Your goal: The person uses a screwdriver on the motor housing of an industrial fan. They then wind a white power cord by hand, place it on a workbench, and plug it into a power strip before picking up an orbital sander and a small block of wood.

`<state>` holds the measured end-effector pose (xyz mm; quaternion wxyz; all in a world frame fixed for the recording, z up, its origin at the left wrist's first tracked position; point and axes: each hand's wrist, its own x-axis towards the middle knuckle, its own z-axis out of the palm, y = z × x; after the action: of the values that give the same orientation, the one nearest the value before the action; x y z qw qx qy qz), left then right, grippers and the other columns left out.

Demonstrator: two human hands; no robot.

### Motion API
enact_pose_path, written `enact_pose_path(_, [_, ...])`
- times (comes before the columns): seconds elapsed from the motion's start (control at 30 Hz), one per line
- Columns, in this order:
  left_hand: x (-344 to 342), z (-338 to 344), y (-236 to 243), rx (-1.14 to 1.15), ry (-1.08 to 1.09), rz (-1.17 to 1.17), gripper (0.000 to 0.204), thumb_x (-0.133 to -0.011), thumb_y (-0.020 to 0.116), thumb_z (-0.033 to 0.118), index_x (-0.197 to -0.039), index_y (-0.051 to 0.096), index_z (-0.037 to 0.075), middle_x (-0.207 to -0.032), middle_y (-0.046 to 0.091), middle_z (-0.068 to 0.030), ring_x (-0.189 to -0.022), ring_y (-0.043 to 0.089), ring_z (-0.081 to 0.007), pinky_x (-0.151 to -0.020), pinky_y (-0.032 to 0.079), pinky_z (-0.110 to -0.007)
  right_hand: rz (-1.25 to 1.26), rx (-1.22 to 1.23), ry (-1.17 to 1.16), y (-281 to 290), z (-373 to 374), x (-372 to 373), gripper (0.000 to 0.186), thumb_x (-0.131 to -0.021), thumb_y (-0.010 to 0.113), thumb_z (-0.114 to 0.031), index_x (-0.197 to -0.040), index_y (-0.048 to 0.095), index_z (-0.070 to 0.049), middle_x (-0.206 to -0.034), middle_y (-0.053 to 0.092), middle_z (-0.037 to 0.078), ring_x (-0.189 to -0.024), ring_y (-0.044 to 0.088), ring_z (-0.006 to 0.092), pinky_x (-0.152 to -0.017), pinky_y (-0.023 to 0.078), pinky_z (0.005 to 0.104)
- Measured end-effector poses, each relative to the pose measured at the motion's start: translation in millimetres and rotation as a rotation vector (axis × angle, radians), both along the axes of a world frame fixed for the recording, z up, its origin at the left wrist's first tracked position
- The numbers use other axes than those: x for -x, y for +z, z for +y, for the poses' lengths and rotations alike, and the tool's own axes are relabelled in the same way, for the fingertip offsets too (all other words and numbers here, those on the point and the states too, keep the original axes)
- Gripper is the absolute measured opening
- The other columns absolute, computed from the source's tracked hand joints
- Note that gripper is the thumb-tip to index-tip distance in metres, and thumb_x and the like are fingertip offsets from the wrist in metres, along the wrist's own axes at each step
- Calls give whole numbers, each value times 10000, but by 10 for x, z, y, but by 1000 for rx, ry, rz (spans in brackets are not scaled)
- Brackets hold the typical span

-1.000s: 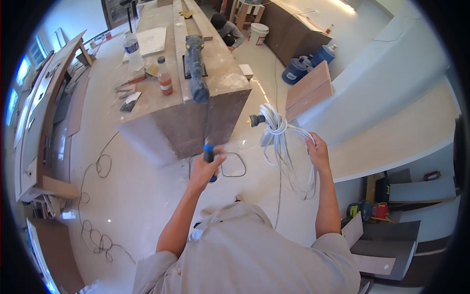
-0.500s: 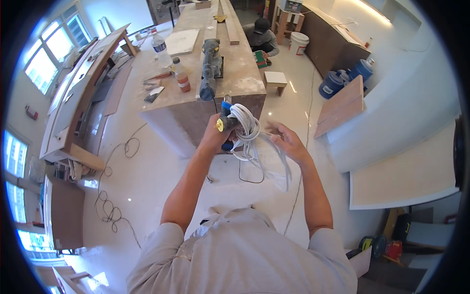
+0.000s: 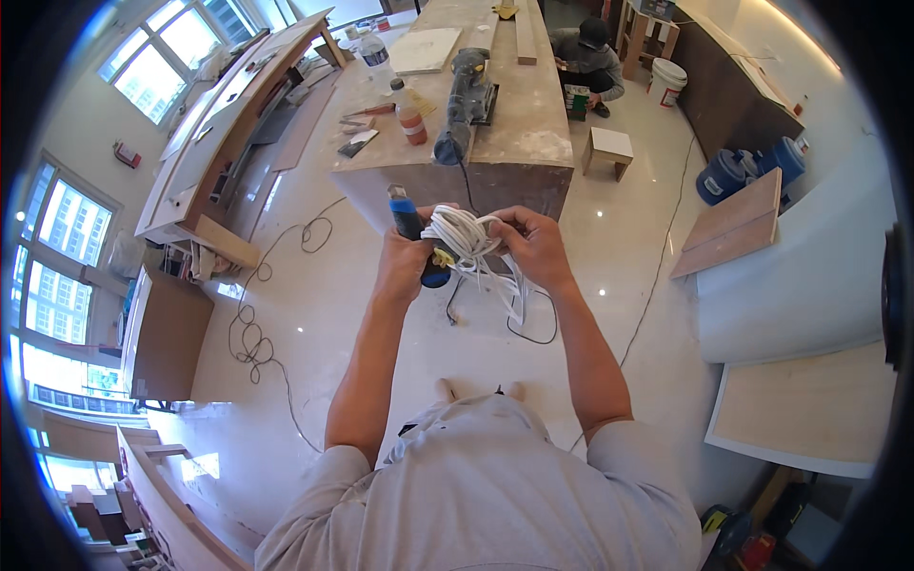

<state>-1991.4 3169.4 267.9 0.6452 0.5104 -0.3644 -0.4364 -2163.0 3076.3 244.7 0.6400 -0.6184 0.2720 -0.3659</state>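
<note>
In front of me, my left hand (image 3: pixel 406 259) is closed around a blue-and-black hand tool (image 3: pixel 406 217) with a metal tip pointing up. A small yellow piece (image 3: pixel 442 257) shows beside my thumb; what it belongs to is unclear. Against the tool lies a bundle of white cord (image 3: pixel 464 234), wound in several loops, with loose strands hanging below. The fingers of my right hand (image 3: pixel 533 249) are pinched on the right side of the bundle. Both hands are above the floor, just short of the workbench's near end.
On the dusty workbench (image 3: pixel 533 143) are a belt-sander-like power tool (image 3: pixel 466 105), a bottle of reddish liquid (image 3: pixel 409 116) and a clear bottle (image 3: pixel 375 59). A person (image 3: pixel 588 65) crouches beyond it on the right, near a small stool (image 3: pixel 607 152). Dark cable (image 3: pixel 252 333) lies on the left floor.
My right hand, open and apart from the cord before, has moved in left and closed on the bundle. The tool has turned, its metal tip now showing upward. My view has shifted left.
</note>
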Motion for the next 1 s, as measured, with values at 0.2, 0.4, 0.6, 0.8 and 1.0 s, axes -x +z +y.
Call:
enact_pose_path(0.2, [-57, -22, 25, -15, -4, -117, 265, -840, 599, 24, -1102, 625, -3, -987, 667, -94, -839, 638, -139, -731, 509, -261, -70, 455, -75, -45, -27, -36, 198, -857, 603, -14, -1051, 645, -21, -810, 639, 57, -757, 618, 113, -691, 516, 273])
enact_pose_path(0.4, [112, 38, 115, -85, -97, -250, 361, -758, 572, -71, -1101, 638, 20, -985, 663, -81, -847, 618, -125, -744, 496, -252, 64, 745, -104, -2, -91, 215, 211, -769, 687, -18, -973, 687, -68, -742, 581, 95, -737, 590, 230, -653, 475, 322])
enact_pose_path(0.6, [221, 44, 217, -168, -442, -369, 409, -684, 644, -67, -1079, 592, 23, -933, 624, -24, -806, 573, -67, -684, 458, -204, 112, 628, -207, -316, -73, 311, 119, -794, 681, -130, -893, 700, -66, -758, 593, 117, -736, 585, 267, -653, 464, 349])
enact_pose_path(0.8, [461, -67, 9, -112, -471, -510, 359, -716, 663, -48, -1056, 578, 29, -859, 557, 24, -727, 479, -51, -657, 411, -209, 243, 633, -431, -359, 55, 576, 103, -859, 608, -131, -917, 663, -65, -817, 584, 117, -773, 576, 296, -680, 460, 361])
enact_pose_path(1.0, [700, -86, -95, 104, -447, -726, 365, -718, 695, -25, -1060, 579, 25, -852, 599, -43, -778, 556, -128, -711, 449, -270, 444, 549, -485, -503, 160, 943, 121, -854, 596, -184, -906, 610, -76, -857, 558, 142, -789, 581, 352, -690, 472, 426])
